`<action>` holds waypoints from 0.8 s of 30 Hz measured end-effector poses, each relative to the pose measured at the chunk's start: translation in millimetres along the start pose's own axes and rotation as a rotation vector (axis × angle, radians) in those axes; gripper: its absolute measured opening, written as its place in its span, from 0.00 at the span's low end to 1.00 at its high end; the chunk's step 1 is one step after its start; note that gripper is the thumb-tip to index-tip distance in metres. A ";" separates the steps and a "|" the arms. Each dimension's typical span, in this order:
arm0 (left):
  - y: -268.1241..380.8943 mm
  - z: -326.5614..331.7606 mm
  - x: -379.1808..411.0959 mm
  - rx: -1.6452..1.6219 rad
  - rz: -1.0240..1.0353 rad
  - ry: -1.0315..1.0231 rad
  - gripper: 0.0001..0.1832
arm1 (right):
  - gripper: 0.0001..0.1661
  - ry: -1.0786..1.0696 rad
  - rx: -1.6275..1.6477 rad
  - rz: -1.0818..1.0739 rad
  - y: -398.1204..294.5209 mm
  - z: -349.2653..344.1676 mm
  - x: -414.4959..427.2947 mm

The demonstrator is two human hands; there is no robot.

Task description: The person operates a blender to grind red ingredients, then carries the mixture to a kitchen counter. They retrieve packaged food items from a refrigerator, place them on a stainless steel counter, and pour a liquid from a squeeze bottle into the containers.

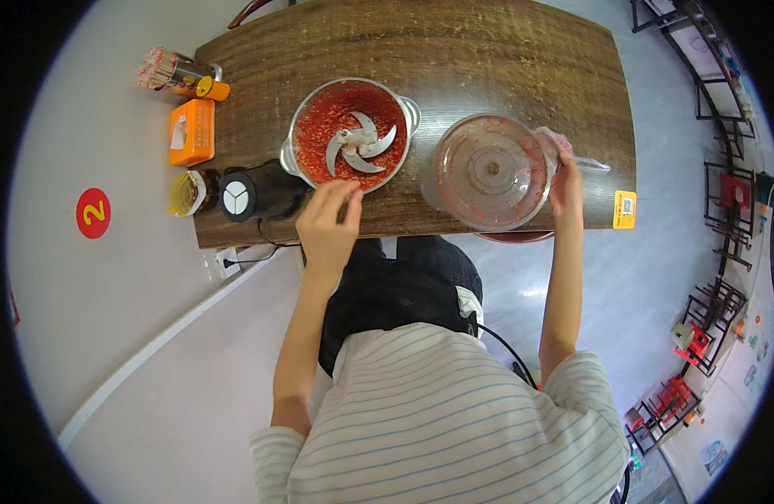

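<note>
A metal chopper bowl [305,104] with two side handles stands on the wooden table [488,50], its inside coated with red chopped food. Curved metal blades [381,145] rise on a hub in its middle. My left hand [330,211] is at the bowl's near rim, fingers bent, thumb and fingertips close together; whether something small is between them cannot be told. With my right hand [565,186] I grip the right edge of a clear plastic lid [494,170], smeared with red bits. A thin clear plastic bag [557,142] with something reddish is at that same hand.
Left of the bowl lies a black chopper motor unit [270,189] with a cord. Along the wall are a jar [195,192], an orange tissue box [193,132] and a holder of wrapped chopsticks [179,69]. A reddish rim [516,237] shows below the table's front edge.
</note>
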State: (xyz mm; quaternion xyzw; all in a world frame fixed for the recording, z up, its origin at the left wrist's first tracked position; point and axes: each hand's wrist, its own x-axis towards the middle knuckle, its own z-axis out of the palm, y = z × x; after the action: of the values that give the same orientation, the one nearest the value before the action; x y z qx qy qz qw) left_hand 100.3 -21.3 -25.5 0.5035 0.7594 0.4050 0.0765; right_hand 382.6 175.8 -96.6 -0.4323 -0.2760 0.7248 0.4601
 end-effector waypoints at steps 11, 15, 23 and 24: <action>-59.1 25.8 63.7 0.453 -0.062 -0.207 0.17 | 0.20 0.028 0.194 -0.052 38.6 -12.2 85.0; -56.4 31.8 74.0 0.515 -0.123 -0.297 0.14 | 0.21 0.042 0.239 -0.038 61.1 -16.6 104.9; -59.9 30.8 78.7 0.543 -0.131 -0.386 0.12 | 0.15 0.223 0.020 0.057 86.8 -25.3 120.3; -58.6 30.3 79.3 0.536 -0.131 -0.390 0.12 | 0.14 0.237 -0.006 0.055 87.7 -27.0 120.9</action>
State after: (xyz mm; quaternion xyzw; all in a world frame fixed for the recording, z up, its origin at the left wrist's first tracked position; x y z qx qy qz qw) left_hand 36.8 50.9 -62.9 0.5236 0.8407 0.0814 0.1110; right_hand 344.3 248.2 -224.4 -0.5236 -0.2099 0.6801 0.4682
